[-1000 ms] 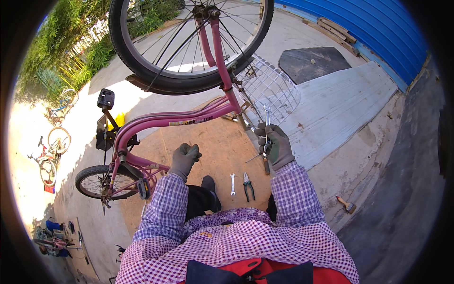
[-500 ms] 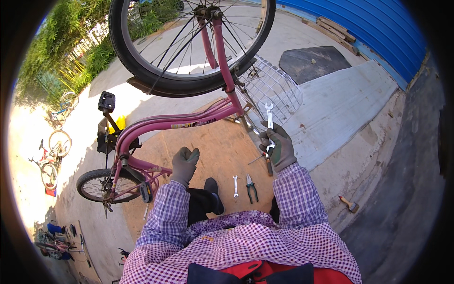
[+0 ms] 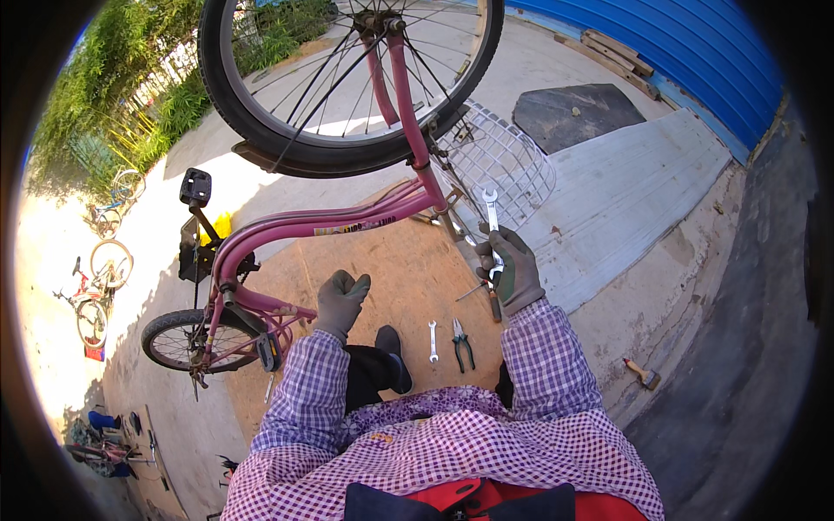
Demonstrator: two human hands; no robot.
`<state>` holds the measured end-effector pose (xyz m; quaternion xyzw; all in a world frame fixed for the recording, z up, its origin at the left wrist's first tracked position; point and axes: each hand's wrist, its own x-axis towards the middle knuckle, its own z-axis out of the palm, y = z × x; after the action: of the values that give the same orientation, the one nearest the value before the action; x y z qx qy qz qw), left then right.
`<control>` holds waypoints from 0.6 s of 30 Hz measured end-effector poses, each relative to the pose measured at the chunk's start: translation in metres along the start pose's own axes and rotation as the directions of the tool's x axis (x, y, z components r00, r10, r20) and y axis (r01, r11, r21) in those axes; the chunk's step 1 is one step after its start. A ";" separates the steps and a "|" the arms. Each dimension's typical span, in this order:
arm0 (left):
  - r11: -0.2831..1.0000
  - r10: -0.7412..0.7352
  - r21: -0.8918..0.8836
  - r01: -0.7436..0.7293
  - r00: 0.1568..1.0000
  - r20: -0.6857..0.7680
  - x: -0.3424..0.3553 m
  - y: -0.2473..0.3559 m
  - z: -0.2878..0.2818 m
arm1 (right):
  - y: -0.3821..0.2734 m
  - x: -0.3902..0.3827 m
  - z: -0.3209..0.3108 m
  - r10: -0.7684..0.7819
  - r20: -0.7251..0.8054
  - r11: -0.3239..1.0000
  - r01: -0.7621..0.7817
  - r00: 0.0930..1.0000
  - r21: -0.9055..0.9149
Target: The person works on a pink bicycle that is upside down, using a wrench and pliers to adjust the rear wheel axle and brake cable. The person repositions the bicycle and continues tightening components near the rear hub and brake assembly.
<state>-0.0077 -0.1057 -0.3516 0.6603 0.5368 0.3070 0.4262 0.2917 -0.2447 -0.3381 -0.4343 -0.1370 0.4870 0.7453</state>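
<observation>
An upside-down pink bicycle (image 3: 313, 231) spans the area ahead of me, its raised wheel (image 3: 221, 95) at the top and a wire basket (image 3: 517, 169) behind the fork. My right hand (image 3: 508, 265), gloved in grey, grips a silver open-ended wrench (image 3: 491, 208) held upright, beside the fork. My left hand (image 3: 340, 300), also gloved, has its fingers curled closed below the frame; what they hold, if anything, is hidden. Below, a second wrench (image 3: 433, 341) and green-black pliers (image 3: 462, 346) lie on a plywood board (image 3: 347, 256). A tool with a wooden handle (image 3: 493, 304) lies near my right hand.
A paintbrush (image 3: 641, 375) lies at right on concrete. Behind are a pale sheet (image 3: 625, 191), a dark slab (image 3: 573, 113), timber (image 3: 612, 56) and a blue corrugated wall (image 3: 712, 61). Other bicycles (image 3: 111, 260), plants (image 3: 113, 95) and a rear wheel (image 3: 174, 334) are at left.
Both hands have shifted slightly rightward in the picture since a second ago, along with the tools and board. The wrench in my right hand has turned slightly. The last half second shows little difference.
</observation>
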 end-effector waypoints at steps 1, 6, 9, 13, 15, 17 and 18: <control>0.999 0.033 -0.014 -0.033 0.999 0.014 0.001 0.000 0.001 | 0.000 0.000 0.000 0.020 -0.003 1.000 -0.020 1.000 -0.006; 0.998 0.066 -0.017 -0.066 0.998 0.018 0.010 -0.004 0.008 | 0.002 0.008 -0.002 0.014 0.011 1.000 -0.014 1.000 -0.023; 1.000 0.009 0.019 -0.009 1.000 -0.023 0.014 -0.006 0.009 | 0.004 0.013 -0.003 0.006 0.009 1.000 -0.006 1.000 -0.006; 0.997 0.070 -0.011 -0.070 0.998 0.003 0.014 -0.007 0.013 | 0.007 0.015 -0.006 -0.014 0.001 1.000 0.014 1.000 -0.025; 0.999 0.048 0.010 -0.048 0.999 -0.006 0.013 -0.006 0.012 | 0.008 0.015 -0.006 -0.008 0.004 1.000 0.008 1.000 -0.018; 0.998 0.068 -0.002 -0.068 0.998 0.004 0.013 -0.006 0.011 | 0.009 0.015 -0.006 -0.004 0.007 1.000 0.004 1.000 -0.014; 0.998 0.064 -0.023 -0.064 0.998 0.012 0.014 -0.008 0.013 | 0.010 0.016 -0.007 -0.010 0.010 1.000 0.010 1.000 -0.013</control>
<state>0.0028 -0.0944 -0.3653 0.6742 0.5092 0.3224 0.4269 0.2976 -0.2333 -0.3539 -0.4359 -0.1458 0.4845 0.7443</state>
